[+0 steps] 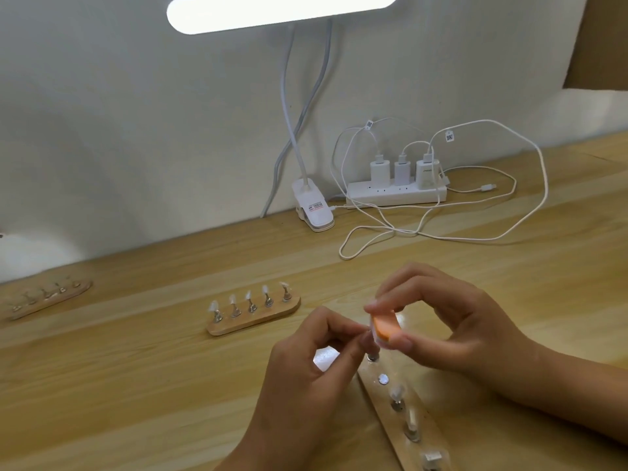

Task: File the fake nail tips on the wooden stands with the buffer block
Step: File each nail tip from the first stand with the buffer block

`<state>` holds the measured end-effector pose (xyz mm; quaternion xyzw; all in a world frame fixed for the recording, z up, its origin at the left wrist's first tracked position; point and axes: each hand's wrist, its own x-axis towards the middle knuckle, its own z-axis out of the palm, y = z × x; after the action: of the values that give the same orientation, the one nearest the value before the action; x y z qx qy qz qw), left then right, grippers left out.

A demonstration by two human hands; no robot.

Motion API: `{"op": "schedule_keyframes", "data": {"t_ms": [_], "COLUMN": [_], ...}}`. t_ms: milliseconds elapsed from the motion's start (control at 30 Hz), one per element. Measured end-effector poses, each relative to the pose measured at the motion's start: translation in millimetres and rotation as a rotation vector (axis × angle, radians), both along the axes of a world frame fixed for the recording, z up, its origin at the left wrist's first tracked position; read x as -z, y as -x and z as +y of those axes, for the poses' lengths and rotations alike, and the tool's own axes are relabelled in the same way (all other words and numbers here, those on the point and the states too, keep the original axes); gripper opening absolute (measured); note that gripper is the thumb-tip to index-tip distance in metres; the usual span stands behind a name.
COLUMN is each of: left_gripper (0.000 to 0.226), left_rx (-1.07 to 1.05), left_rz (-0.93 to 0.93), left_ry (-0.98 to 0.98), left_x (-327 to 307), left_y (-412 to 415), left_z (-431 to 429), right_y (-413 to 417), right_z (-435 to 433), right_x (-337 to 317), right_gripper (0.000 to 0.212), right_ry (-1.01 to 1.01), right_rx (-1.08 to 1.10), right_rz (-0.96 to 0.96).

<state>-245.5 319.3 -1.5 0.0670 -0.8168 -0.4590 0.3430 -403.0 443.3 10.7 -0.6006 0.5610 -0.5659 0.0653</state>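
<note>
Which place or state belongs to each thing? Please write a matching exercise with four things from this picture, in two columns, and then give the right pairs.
Things:
1. buffer block
2. middle wooden stand
3. power strip
4. lamp clip

Places or states:
A. carries three white chargers
B. pinched in the fingers of the right hand
C. holds five nail tips
D. sits at the back of the table, beside the power strip

Pairs: 1-B, 2-C, 3-A, 4-D

1. Light wooden table (136, 385).
2. Near right: near stand (380, 402), lying diagonally.
3. Centre: middle stand (253, 322) carrying five nail tips (248, 295).
4. Far left: left stand (51, 299).
5. Far edge: lamp clamp (314, 209), power strip (396, 195), looped white cables (373, 229).
</note>
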Motion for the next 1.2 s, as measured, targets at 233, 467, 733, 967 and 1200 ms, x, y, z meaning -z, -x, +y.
{"op": "schedule_keyframes", "data": {"t_ms": [233,467,733,967,1200], "left_gripper": [0.005,0.007,0.012,0.012,0.008], "left_rx": [0.006,-0.037,-0.067,-0.042,-0.01], "left_rz": [-0.027,-0.019,-0.034,-0.035,-0.021], "left_ry": [-0.028,-0.025,0.038,0.003,-0.121], "left_x": [-0.5,-0.9,-0.2,-1.7,-3.8], "left_y": [-1.1,1.4,0.6,-1.1,-1.9], "left_z": [0.0,-0.7,1.5,1.4,0.7], "right_y": [5.0,5.8,2.0,6.1,9.7], "right_z": [-0.7,-1.5,-0.3,-0.9,-3.9], "right_x": [1.9,3.1,1.6,-0.8,0.3], "right_gripper": [0.027,0.028,0.026,0.029,0.024], "right_ry": [0.003,0.0,-0.003,-0.015,-0.176], "right_rx": [0.035,0.057,0.085,0.104,0.195], "right_rz": [0.065,0.134,0.193,0.149,0.052]}}
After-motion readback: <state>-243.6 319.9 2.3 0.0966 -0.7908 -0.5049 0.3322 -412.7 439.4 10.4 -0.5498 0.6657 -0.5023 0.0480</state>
